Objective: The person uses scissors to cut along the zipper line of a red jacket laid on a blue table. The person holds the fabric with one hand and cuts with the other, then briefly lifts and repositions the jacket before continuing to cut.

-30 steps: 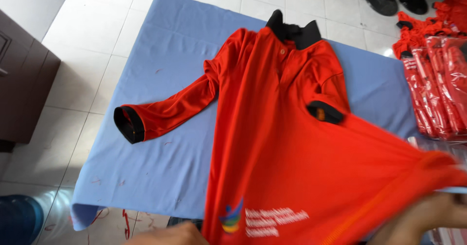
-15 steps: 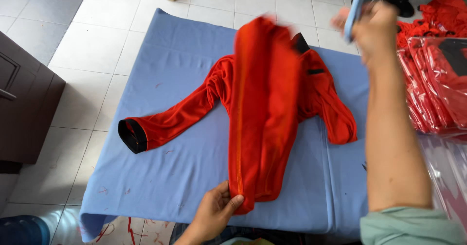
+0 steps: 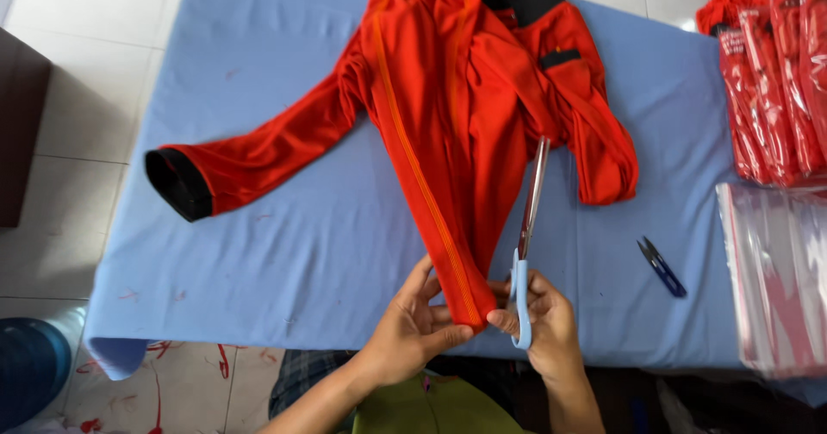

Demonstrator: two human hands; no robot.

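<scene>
left hand (image 3: 412, 324): fingers pinch hem of folded red long-sleeved shirt (image 3: 448, 141) | right hand (image 3: 541, 318): fingers wrapped around blue-handled long scissors (image 3: 527, 227), blades lying along shirt just beyond fingertips | blue cloth-covered table (image 3: 301, 227) beneath

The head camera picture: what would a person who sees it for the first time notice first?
First, the bright red shirt with black collar and cuffs, folded lengthwise on the blue table cloth, one sleeve stretched to the left. At its near hem, the left hand pinches the fabric, while the right hand holds long blue-handled scissors lying along the fold. Small blue thread snips lie to the right, near bagged red garments.
</scene>
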